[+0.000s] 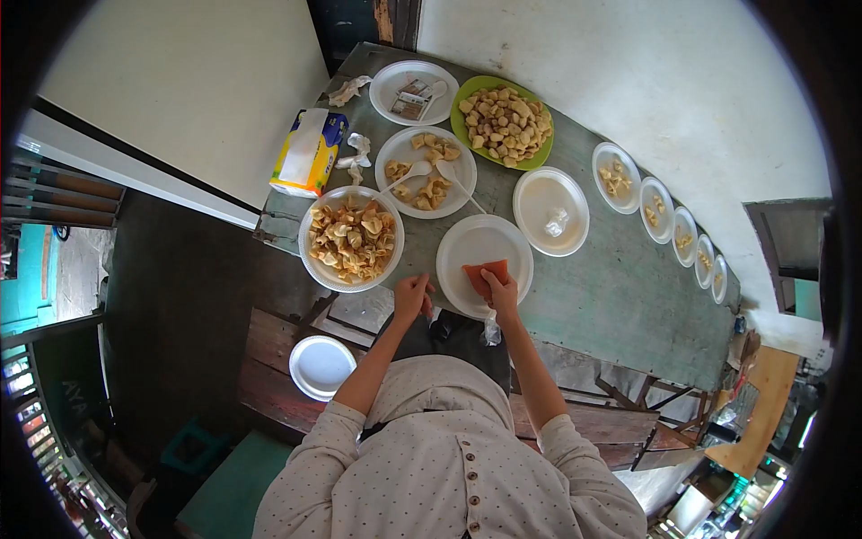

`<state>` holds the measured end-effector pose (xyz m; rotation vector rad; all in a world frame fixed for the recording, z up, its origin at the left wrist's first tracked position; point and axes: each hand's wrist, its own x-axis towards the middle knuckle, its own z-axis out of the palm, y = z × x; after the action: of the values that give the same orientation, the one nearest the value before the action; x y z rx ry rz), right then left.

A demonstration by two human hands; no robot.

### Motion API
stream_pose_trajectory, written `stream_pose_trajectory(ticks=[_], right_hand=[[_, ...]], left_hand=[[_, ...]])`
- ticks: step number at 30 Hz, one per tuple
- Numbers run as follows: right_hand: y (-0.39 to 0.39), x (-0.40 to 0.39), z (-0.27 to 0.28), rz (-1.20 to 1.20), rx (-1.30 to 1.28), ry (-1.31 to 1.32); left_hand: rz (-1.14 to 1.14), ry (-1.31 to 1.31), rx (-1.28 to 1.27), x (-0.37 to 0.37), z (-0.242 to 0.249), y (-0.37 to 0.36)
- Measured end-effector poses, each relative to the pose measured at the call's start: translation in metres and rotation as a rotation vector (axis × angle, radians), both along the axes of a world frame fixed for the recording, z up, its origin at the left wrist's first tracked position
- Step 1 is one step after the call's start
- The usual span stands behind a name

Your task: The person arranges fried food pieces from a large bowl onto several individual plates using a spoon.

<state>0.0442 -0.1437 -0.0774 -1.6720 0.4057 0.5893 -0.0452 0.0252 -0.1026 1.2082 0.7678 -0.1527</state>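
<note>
My right hand (500,292) is closed on a flat, reddish-orange piece (475,279), perhaps cloth or paper, and holds it over a round white plate (456,244). My left hand (413,296) is at the table's front edge, left of that plate, with loosely bent fingers apart and nothing visible in them. Nearest to it stands a white plate (306,256) heaped with golden, folded fried pieces (352,238). Behind, another white plate (467,171) carries a few similar pieces and two white plastic spoons (409,176).
A green plate (459,123) holds pale chunks (505,126). A white plate (530,189) has a crumpled white bit. Several small plates (613,199) line the wall. A tissue pack (308,153) sits at the left edge. A white basin (322,366) rests on the bench (269,386).
</note>
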Motion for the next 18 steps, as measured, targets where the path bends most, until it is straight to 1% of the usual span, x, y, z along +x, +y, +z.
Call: stream_pose_trajectory(ticks=[5,13,18], right_hand=[[0.0,0.0001,0.001,0.0,-0.001,0.013],[-0.0012,0.0008,-0.0018,0.004,-0.034,0.026],[-0.0007,0.0012,-0.0013,0.017,-0.037,0.014]], left_hand=[[0.008,-0.001,-0.02,0.0,-0.0012,-0.0004],[-0.008,-0.001,0.03,-0.0001,-0.0008,-0.0004],[-0.008,0.011,0.006,0.0,-0.0021,-0.0001]])
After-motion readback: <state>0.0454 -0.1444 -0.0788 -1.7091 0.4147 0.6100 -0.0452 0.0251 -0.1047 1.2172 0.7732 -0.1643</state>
